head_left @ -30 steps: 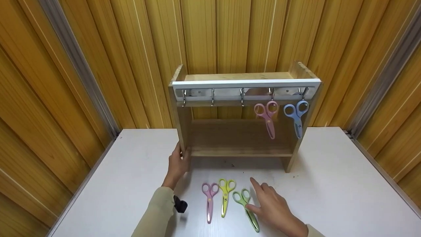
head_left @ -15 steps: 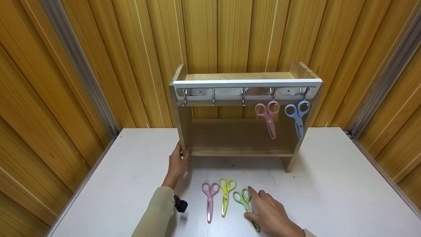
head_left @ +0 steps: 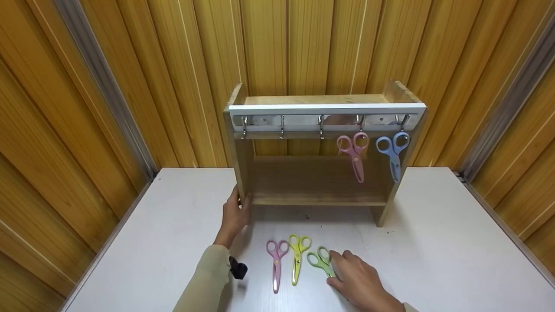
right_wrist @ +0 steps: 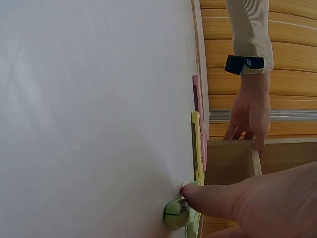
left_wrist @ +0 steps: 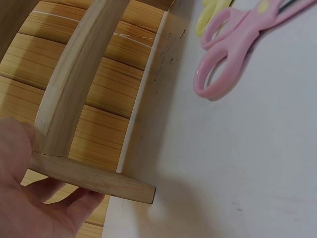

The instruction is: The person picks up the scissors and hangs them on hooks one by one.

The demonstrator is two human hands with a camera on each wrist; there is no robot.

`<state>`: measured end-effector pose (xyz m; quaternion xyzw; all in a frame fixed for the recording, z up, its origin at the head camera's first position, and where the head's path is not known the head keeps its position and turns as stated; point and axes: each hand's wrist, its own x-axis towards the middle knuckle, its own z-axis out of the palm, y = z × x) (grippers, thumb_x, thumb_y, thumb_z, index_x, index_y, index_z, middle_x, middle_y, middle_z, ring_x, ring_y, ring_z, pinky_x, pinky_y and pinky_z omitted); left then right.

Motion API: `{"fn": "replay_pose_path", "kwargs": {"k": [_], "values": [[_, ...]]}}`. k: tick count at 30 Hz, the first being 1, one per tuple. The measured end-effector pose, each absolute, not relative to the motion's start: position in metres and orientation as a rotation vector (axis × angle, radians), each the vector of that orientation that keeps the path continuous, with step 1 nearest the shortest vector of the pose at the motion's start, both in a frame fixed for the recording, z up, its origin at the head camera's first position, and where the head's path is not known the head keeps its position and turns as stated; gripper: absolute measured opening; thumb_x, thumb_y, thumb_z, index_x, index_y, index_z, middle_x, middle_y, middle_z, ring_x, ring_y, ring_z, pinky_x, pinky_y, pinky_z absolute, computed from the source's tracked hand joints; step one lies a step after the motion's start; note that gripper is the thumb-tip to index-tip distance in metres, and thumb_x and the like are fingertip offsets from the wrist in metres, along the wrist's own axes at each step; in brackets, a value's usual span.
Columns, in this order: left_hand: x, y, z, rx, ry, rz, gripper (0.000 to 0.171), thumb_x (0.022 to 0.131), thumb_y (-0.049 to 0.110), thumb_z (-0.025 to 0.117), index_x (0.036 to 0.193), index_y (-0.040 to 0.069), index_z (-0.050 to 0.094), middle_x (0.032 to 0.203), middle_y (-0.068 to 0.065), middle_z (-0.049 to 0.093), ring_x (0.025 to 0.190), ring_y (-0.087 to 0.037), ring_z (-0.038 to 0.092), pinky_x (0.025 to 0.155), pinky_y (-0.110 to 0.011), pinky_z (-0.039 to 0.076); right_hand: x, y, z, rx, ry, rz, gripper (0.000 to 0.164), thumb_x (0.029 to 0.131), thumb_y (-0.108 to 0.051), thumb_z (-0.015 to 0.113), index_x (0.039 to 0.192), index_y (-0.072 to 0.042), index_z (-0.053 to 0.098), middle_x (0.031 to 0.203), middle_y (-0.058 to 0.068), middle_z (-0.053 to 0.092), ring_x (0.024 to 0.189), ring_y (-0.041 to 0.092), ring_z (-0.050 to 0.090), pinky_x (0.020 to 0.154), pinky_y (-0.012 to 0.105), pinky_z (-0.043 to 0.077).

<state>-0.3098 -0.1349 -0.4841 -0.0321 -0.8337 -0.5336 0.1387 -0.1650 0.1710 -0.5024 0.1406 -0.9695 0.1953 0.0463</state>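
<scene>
The left hand [head_left: 234, 215] grips the left side panel of the wooden shelf [head_left: 318, 202], thumb inside. In front of the shelf, the right hand [head_left: 357, 279] pinches the green scissors [head_left: 325, 267], hiding most of the blades; their handles point toward the shelf. Also in front of the shelf, to the left of the green pair, lie yellow scissors [head_left: 297, 255] and pink scissors [head_left: 276, 263]. Along the shelf's upper front, hooks [head_left: 321, 125] stick out; its two rightmost ones carry a second pink pair [head_left: 356, 159] and blue scissors [head_left: 393, 156].
</scene>
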Motion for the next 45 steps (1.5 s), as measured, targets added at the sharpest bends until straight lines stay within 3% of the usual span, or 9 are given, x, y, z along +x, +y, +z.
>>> {"fn": "replay_pose_path", "kwargs": {"k": [5,9,18,29,37,45], "values": [[-0.310,-0.135,-0.483,-0.093,-2.423,-1.529,0.056,0.109,0.022,0.053,0.160,0.009,0.034,0.151,-0.021,0.051,0.127,-0.038,0.060,0.099,-0.049,0.055,-0.165,0.177,-0.502,0.450,-2.935,0.530,0.029,0.073,-0.019,0.091,0.091,-0.008,0.072,0.084,0.005,0.060,0.072,0.020,0.058,0.052,0.041,0.050],[-0.310,-0.134,-0.483,-0.095,-2.427,-1.535,0.056,0.109,0.023,0.053,0.160,0.010,0.033,0.152,-0.021,0.050,0.126,-0.039,0.061,0.098,-0.049,0.055,-0.165,0.182,-0.501,0.438,-2.930,0.518,0.025,0.073,-0.015,0.091,0.078,-0.014,0.066,0.076,-0.003,0.051,0.066,0.012,0.049,0.049,0.034,0.044],[-0.308,-0.134,-0.483,-0.079,-2.430,-1.559,0.057,0.110,0.022,0.052,0.162,0.013,0.031,0.155,-0.018,0.047,0.132,-0.037,0.057,0.103,-0.049,0.052,-0.169,0.190,-0.501,0.439,-2.949,0.561,0.019,0.074,-0.008,0.090,0.087,-0.014,0.077,0.077,-0.008,0.056,0.073,0.011,0.057,0.057,0.033,0.050],[-0.309,-0.134,-0.481,-0.048,-2.443,-1.582,0.059,0.110,0.024,0.052,0.163,0.015,0.029,0.157,-0.017,0.045,0.132,-0.036,0.057,0.102,-0.047,0.053,-0.170,0.192,-0.502,0.444,-2.945,0.575,0.019,0.074,-0.009,0.090,0.084,-0.016,0.076,0.075,-0.011,0.053,0.071,0.007,0.053,0.056,0.030,0.047],[-0.309,-0.134,-0.482,-0.067,-2.424,-1.558,0.056,0.109,0.021,0.052,0.161,0.009,0.033,0.153,-0.021,0.050,0.130,-0.037,0.058,0.102,-0.050,0.052,-0.170,0.191,-0.501,0.427,-2.925,0.628,0.020,0.073,-0.008,0.091,0.086,-0.015,0.078,0.075,-0.010,0.052,0.069,0.006,0.054,0.053,0.029,0.047],[-0.310,-0.134,-0.482,-0.047,-2.441,-1.546,0.057,0.109,0.022,0.052,0.161,0.010,0.032,0.153,-0.019,0.049,0.131,-0.035,0.057,0.103,-0.050,0.052,-0.171,0.193,-0.499,0.427,-2.947,0.681,0.017,0.075,-0.009,0.090,0.081,-0.016,0.075,0.075,-0.011,0.057,0.069,0.005,0.055,0.054,0.028,0.047]]}}
